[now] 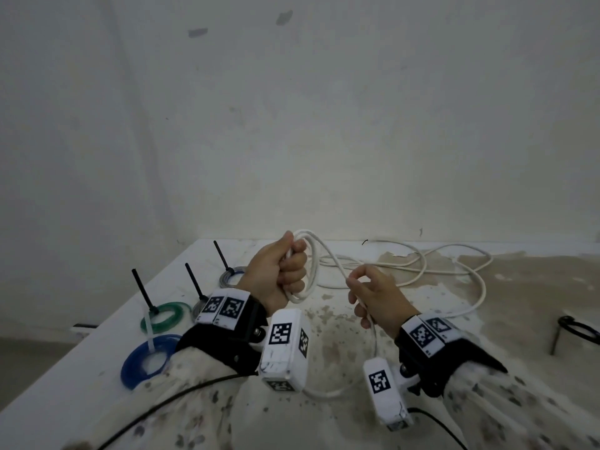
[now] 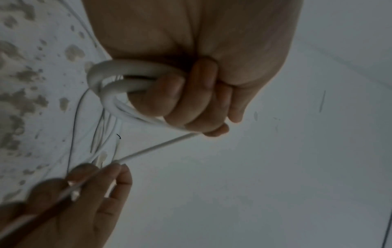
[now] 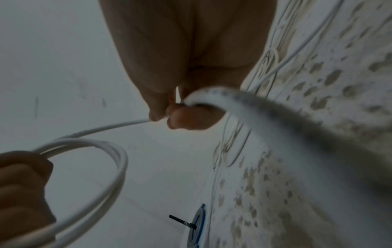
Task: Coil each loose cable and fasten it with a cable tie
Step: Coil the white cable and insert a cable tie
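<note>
My left hand is raised above the table in a fist and grips a small coil of white cable; the left wrist view shows the coil's loops under the curled fingers. From the fist a strand runs down to my right hand, whose thumb and fingers pinch the white cable. The rest of the cable lies in loose loops on the table behind and to the right. The right wrist view shows my left hand holding the coil.
On the left of the stained white table lie coiled cables bound with ties: a blue one, a green one and a grey one, with black tie tails standing upright. A black coil lies at the right edge. A wall stands close behind.
</note>
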